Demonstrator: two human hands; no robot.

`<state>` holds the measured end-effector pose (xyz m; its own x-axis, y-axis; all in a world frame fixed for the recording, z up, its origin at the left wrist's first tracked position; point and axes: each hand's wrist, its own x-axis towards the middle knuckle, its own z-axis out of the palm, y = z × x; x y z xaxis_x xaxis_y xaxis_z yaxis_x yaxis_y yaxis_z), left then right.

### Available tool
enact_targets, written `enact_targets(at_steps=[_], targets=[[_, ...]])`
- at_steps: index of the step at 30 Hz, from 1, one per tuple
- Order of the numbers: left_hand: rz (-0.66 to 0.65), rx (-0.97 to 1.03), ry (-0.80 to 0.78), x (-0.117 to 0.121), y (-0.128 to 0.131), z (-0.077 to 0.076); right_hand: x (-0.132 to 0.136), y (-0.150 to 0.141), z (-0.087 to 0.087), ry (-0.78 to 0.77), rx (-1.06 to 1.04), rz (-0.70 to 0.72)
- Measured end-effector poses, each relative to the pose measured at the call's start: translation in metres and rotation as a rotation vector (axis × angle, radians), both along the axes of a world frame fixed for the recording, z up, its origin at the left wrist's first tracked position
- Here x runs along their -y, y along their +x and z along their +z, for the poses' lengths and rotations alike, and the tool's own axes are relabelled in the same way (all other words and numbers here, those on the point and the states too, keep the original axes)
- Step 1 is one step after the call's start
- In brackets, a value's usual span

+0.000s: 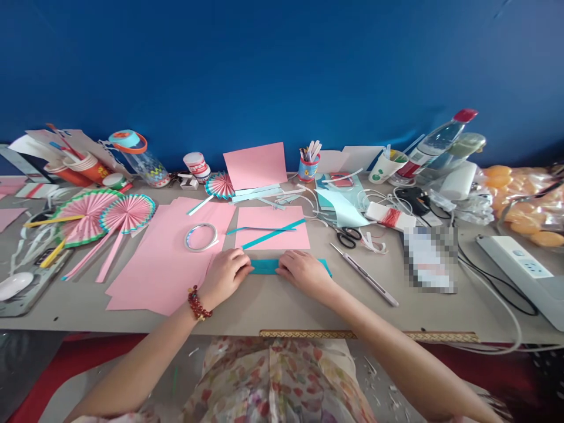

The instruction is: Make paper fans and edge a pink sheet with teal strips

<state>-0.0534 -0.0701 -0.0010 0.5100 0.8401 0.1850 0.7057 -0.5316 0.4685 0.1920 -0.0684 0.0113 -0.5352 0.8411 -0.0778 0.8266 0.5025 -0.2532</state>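
Note:
A folded teal paper strip (pixel 264 267) lies flat on the grey table, just in front of a pink sheet (pixel 282 238) with thin teal strips across it. My left hand (pixel 225 274), with a red bead bracelet at the wrist, has its fingers curled and pressing down on the strip's left end. My right hand (pixel 304 273) presses on the strip's right part, fingers bent over it, with a bit of teal showing past it on the right.
Larger pink sheets (pixel 163 264) and a tape ring (pixel 201 237) lie left of my hands, with pink paper fans (pixel 94 214) further left. Scissors (pixel 348 236) and a craft knife (pixel 365 275) lie to the right. Cups, bottles, cables and a power strip (pixel 524 273) crowd the back and right.

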Motion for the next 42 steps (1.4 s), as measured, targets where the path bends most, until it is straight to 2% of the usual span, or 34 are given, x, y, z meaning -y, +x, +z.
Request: enact_targets(at_steps=[6,17,22,42], targets=[[0.027,-0.031,0.009,-0.005,-0.001,0.0,-0.003,-0.015,0.005,-0.017,0.127,-0.069],[-0.019,-0.013,-0.138,-0.018,-0.007,0.002,-0.015,-0.019,0.016,-0.145,0.218,-0.096],[-0.059,-0.018,-0.18,-0.023,-0.009,0.004,-0.016,-0.019,0.017,-0.144,0.227,-0.088],[-0.1,-0.082,-0.101,-0.021,-0.006,0.006,-0.016,-0.016,0.015,-0.144,0.178,-0.087]])
